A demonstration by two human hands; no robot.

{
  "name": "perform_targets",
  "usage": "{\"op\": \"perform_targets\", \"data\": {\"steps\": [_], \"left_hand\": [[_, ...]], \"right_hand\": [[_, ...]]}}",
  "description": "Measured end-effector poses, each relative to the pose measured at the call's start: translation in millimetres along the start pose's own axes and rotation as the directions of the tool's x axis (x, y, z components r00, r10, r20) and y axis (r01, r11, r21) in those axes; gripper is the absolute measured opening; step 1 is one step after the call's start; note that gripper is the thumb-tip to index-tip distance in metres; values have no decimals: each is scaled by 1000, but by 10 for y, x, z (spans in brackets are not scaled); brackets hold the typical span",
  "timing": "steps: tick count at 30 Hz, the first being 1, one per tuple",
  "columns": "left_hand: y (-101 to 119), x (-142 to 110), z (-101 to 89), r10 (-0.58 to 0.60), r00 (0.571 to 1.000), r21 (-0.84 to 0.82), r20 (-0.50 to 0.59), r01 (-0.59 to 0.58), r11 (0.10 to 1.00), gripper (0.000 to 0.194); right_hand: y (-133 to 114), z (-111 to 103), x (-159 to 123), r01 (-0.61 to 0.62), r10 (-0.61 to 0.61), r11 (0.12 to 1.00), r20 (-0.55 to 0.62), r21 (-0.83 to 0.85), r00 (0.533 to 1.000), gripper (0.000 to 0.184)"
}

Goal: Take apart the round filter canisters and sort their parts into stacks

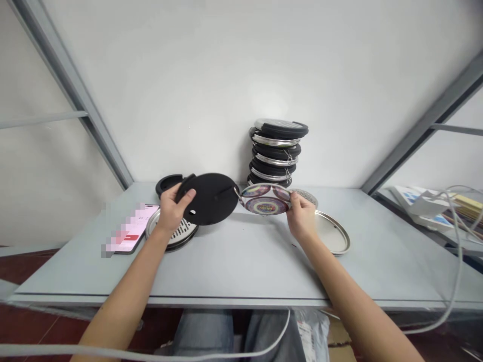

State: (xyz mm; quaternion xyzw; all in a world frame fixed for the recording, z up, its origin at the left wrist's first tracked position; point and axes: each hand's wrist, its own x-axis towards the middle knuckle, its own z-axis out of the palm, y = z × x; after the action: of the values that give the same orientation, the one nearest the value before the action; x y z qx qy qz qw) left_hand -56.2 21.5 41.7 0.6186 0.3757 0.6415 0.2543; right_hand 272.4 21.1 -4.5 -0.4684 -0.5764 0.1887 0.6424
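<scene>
My left hand (174, 210) grips the edge of a round black disc (211, 197), holding it tilted above the grey table (241, 261). My right hand (302, 216) pinches the rim of a round plate with a colourful purple pattern (266, 200), raised beside the black disc and close to its edge. Under my left hand lies a silver tray with a slotted grill (177, 234). A shiny round metal lid (332, 232) lies flat on the table just right of my right hand, with a mesh piece (306, 196) behind it.
A stack of black and silver round units (277, 151) stands against the white wall. A black ring part (168, 183) lies at the back left. A phone with a pink screen (134, 231) lies left of the tray. Papers and cables (445, 206) sit at the far right.
</scene>
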Motion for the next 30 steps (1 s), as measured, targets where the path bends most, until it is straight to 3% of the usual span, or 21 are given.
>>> {"op": "perform_targets", "data": {"steps": [3,5,8,12,15,18,22,24,27,28,30], "left_hand": [[-4,10,-41,160,956,158,-247,-124,980,30],[2,-6,-55,302,908,379,-289,-182,908,26],[-14,-54,-29,438,886,562,-152,-287,776,22],[-73,-127,81,444,877,546,182,-466,697,19],[-115,-187,178,419,832,480,365,-553,681,16],[-145,-256,267,370,824,480,429,-555,679,16],[-156,-323,341,343,836,519,429,-538,664,16],[-149,-330,351,351,832,522,430,-547,654,16],[-139,-320,346,352,810,503,469,-572,648,17],[-138,-315,343,344,800,490,492,-581,650,18],[-141,-312,344,324,770,458,550,-602,654,19]], "right_hand": [[-130,96,-132,39,-42,999,-94,-29,995,31],[-204,182,-224,137,-137,990,4,-44,991,23],[-257,294,-330,344,-327,939,268,-18,906,19],[-251,387,-406,555,-485,831,536,36,691,23],[-232,426,-445,636,-484,772,657,9,578,26],[-237,444,-467,654,-417,755,734,-49,536,29],[-271,417,-442,583,-354,812,761,-38,543,29],[-275,386,-417,510,-327,858,706,-56,628,23],[-263,347,-381,405,-295,905,490,-133,820,20],[-257,338,-370,401,-306,902,419,-161,855,24],[-243,327,-348,453,-364,865,350,-217,863,33]]}}
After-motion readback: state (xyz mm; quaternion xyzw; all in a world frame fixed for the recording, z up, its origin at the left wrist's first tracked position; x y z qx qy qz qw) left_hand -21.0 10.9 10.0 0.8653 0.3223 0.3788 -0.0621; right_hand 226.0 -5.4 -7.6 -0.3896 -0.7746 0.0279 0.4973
